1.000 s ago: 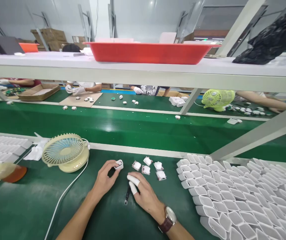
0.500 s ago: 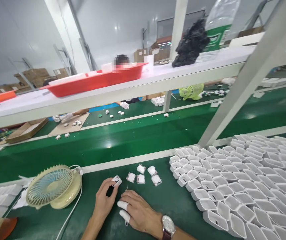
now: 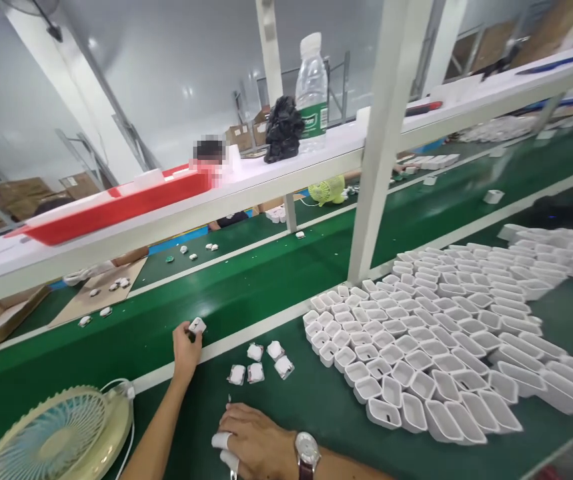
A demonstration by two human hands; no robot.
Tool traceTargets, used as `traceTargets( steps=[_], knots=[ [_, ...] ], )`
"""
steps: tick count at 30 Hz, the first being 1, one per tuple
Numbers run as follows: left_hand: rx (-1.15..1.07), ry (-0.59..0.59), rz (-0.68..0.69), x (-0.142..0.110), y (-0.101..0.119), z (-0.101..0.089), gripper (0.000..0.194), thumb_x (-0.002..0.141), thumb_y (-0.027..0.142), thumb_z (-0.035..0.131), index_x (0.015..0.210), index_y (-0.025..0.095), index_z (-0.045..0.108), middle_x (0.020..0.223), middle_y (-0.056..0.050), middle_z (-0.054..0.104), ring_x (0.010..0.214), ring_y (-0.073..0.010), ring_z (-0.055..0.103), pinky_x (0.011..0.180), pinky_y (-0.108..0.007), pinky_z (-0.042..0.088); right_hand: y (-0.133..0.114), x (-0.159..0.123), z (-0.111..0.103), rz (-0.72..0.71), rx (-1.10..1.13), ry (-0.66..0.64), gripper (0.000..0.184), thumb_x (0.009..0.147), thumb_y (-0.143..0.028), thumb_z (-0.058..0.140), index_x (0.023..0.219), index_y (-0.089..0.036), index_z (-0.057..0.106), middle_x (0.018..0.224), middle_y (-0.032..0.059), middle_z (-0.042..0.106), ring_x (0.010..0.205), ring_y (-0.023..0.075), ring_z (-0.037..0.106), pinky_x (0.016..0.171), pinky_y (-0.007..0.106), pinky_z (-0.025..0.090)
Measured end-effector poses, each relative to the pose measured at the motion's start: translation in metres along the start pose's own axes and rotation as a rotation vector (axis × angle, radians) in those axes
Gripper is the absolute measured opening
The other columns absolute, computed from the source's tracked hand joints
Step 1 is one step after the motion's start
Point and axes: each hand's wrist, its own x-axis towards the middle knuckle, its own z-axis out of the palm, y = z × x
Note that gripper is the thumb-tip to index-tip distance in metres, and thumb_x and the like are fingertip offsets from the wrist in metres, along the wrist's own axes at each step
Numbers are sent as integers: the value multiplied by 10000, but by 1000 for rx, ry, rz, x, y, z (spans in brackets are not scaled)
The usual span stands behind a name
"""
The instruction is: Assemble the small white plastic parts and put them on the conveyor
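Observation:
My left hand (image 3: pixel 186 350) reaches over the green conveyor belt, its thumb and fingers closed on a small white plastic housing (image 3: pixel 197 325). My right hand (image 3: pixel 253 437) rests low on the dark green bench, fingers curled, with white finger cots on two of them. From under it pokes the thin tip of a slim metal tool (image 3: pixel 229 399); most of this is hidden by the hand, so its exact kind is unclear. Several small white square parts on circuit boards (image 3: pixel 255 372) lie just beyond my right hand.
Many open white plastic shells (image 3: pixel 416 353) stand packed on the right. A cream fan (image 3: pixel 61 433) with a cable is at the lower left. Overhead runs a shelf (image 3: pixel 246 177) with a red tray (image 3: pixel 121 213) and a bottle (image 3: pixel 312 100); its post (image 3: pixel 373 153) stands ahead. Co-workers sit across the belt.
My left hand has moved forward from the bench to above the belt, carrying the white housing. The right hand stays on the bench. The view has swung to the right.

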Motion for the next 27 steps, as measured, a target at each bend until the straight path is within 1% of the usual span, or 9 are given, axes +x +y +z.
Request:
traceTargets(
  steps=[2,5,8,10,12,16,20,23,27],
  knots=[
    [3,-11,65,-7,13,7,349,841,379,645,1112,169,578,1188,-193,615,1219,-400,581,1069,-647,446,3,1,6,-13,-27,3,191,958,-258,650,1093,-155,736,1103,85,756,1092,191,654,1173,318,389],
    [-42,-192,193,-26,42,23,276,898,390,639,1102,205,646,1150,-138,663,1124,-330,641,1042,-534,506,4,1,10,-13,-63,5,183,964,-274,644,1077,-164,736,1100,70,764,1084,189,653,1169,322,395],
    [-126,-552,360,-46,80,43,248,891,367,696,1118,271,721,1032,-45,725,898,-225,710,895,-360,585,4,1,7,-7,-73,-2,226,980,-302,627,1144,-178,722,1103,67,765,1080,191,658,1147,331,418],
    [-177,-834,506,-56,105,57,381,921,310,657,1301,297,674,1089,-47,728,911,-216,711,891,-338,575,3,1,3,-17,-79,-4,251,985,-314,620,1168,-171,714,1145,81,758,1117,198,655,1127,332,436],
    [-178,-959,594,-63,127,72,469,937,268,618,1404,302,613,1124,-61,715,937,-231,706,899,-343,562,2,1,1,-33,-105,-4,244,987,-323,618,1147,-171,721,1187,87,752,1151,207,649,1114,336,451],
    [-167,-984,628,-70,151,99,439,905,278,651,1344,283,661,1052,-68,707,868,-253,706,827,-323,557,1,2,2,-32,-176,-4,213,966,-329,654,1064,-164,746,1080,76,778,1081,219,668,1098,331,467],
    [-174,-956,611,-69,158,110,231,920,325,646,1119,255,739,969,-70,717,849,-259,693,797,-316,548,2,3,2,-55,-198,-16,187,953,-327,670,987,-166,758,1027,74,780,1047,226,669,1085,322,473],
    [-152,-915,575,-65,155,98,183,966,353,596,937,242,739,880,-62,715,820,-251,677,795,-316,535,1,3,0,-66,-181,-18,197,969,-327,647,991,-163,752,1097,91,765,1096,229,657,1097,329,459],
    [-117,-842,487,-54,136,51,202,972,384,598,930,253,746,863,-43,739,781,-229,678,770,-302,534,0,2,-3,-55,-139,-11,232,972,-296,643,1143,-161,724,1149,86,746,1133,214,638,1136,332,416]
  ],
)
